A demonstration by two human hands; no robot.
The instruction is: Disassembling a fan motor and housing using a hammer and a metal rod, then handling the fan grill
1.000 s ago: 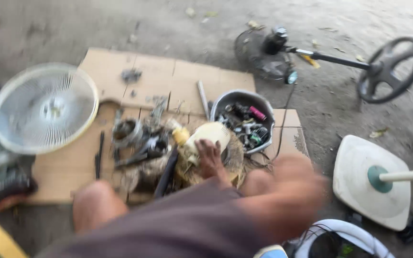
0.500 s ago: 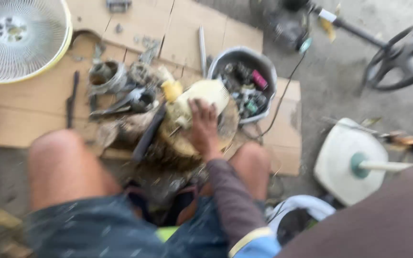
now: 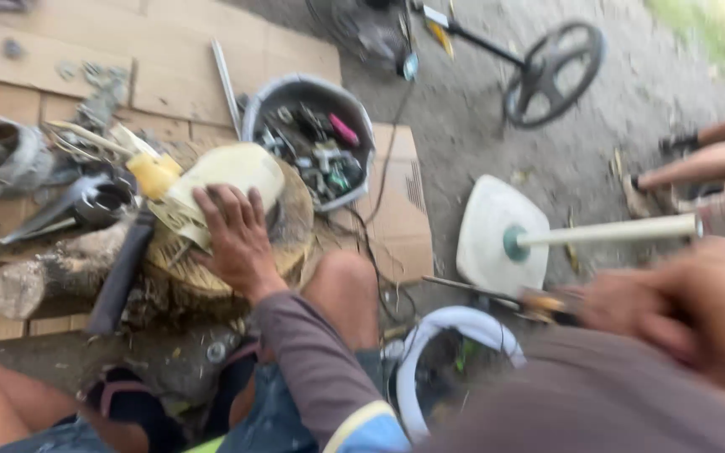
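Flattened cardboard (image 3: pixel 178 75) on dirt ground (image 3: pixel 480 134) w/ parts bucket (image 3: pixel 312 138), wood stump (image 3: pixel 211 268), log (image 3: pixel 52 277).

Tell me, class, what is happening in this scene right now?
A person sits on the ground among fan parts. The left hand presses on a cream plastic fan housing lying on a wood stump. The right hand, blurred and close to the camera, grips a screwdriver. A bucket of small parts sits behind the stump, and a white fan base with its pole lies on the right.
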